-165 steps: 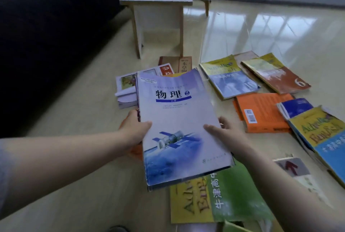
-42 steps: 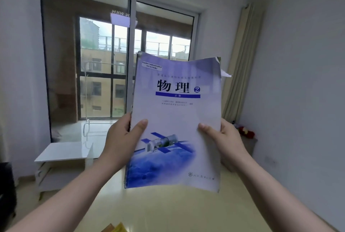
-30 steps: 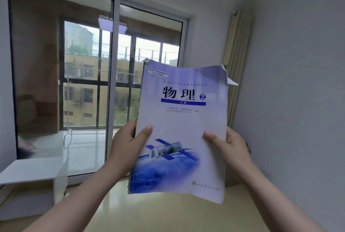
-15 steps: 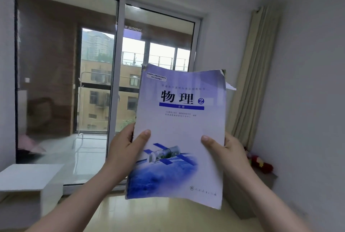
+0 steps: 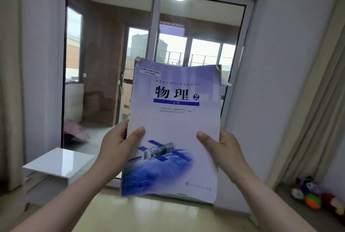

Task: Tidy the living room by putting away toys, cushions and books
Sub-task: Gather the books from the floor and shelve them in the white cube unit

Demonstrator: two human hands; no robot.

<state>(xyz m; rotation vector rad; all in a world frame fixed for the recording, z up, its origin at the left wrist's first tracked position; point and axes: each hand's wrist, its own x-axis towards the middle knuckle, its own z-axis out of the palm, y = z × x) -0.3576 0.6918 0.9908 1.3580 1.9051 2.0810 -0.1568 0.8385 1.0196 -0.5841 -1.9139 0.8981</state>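
Forearms: both bare, coming up from the bottom corners and closing in on the lower half of the physics textbook (image 5: pixel 173 119).
Left hand (image 5: pixel 119 144): grips the textbook's left edge. The thumb lies flat on the front cover; the other fingers are behind it, out of sight.
Right hand (image 5: pixel 222 147): grips the opposite edge the same way, thumb on the cover. I cannot see the fingers behind.
Textbook: in the air between my hands, upright, cover towards me. Its top right corner is dog-eared and a loose page tip pokes out there.
Change: a few seconds back this book was low and flat over the scattered books on the floor. Now it is raised upright and that pile is out of view. In the last second the hold is the same. Only the room behind has slid, and toys (image 5: pixel 313 194) have come into sight.
Meaning: I judge one book is collected and in transit, not yet put away. No shelf shows, so its spot has yet to be found.
Below-left of textbook: white side table (image 5: pixel 59 162), top bare and glossy.
Below-right of textbook: the toys, bright and blurred, by the foot of the curtain (image 5: pixel 308 110). Still to be tidied.
Behind textbook: sliding glass door (image 5: pixel 112 63).
Left of textbook, beyond the glass: what looks like a pink cushion (image 5: pixel 74 129) lying low.
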